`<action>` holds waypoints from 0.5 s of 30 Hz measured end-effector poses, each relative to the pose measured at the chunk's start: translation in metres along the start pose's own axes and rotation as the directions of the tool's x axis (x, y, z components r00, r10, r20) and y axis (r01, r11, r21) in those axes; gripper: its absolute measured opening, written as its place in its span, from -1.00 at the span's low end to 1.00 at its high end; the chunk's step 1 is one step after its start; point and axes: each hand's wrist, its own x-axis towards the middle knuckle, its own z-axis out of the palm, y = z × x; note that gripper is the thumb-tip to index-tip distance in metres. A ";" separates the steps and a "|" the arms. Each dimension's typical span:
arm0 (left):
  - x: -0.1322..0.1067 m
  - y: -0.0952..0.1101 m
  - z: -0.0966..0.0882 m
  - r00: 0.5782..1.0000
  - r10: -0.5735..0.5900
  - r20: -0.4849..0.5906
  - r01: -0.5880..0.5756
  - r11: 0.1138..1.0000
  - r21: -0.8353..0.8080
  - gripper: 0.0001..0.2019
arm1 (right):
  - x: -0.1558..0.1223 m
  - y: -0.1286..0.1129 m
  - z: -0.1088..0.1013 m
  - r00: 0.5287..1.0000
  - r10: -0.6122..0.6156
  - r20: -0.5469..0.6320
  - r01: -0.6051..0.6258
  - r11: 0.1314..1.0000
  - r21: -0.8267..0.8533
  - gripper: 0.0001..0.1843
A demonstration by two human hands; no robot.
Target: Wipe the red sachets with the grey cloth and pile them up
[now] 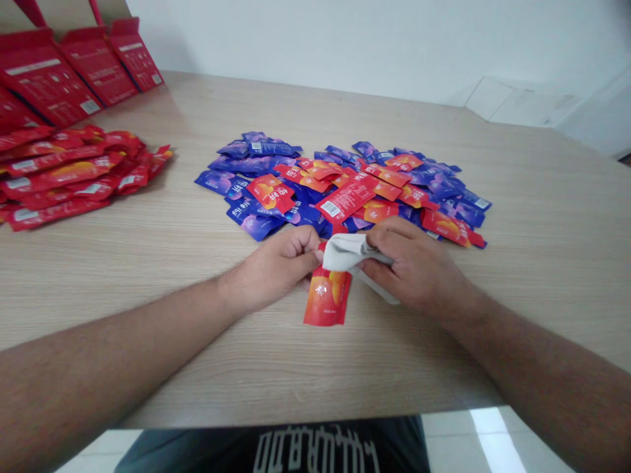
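Note:
My left hand (276,266) pinches the top edge of a red and orange sachet (328,299) that hangs down over the wooden table (197,368). My right hand (417,266) is closed on a folded white cloth (348,253), which presses against the top of the same sachet. Both hands meet just in front of a heap of blue and red sachets (345,187) in the middle of the table.
A second heap of red sachets (69,174) lies at the left edge. Red cardboard boxes (73,69) lean at the far left corner. The table's near edge runs just below my forearms, with the floor beneath.

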 end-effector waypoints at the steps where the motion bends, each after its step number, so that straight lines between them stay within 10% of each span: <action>1: 0.000 0.000 0.000 1.000 0.000 -0.002 0.000 1.000 -0.003 -0.74 | 0.000 0.001 0.000 1.000 0.023 -0.021 -0.023 1.000 -0.018 -0.85; 15: 0.000 -0.002 -0.001 1.000 0.009 0.004 -0.010 1.000 0.016 -0.75 | 0.000 0.001 0.001 0.999 -0.032 0.018 0.032 0.999 0.001 -0.86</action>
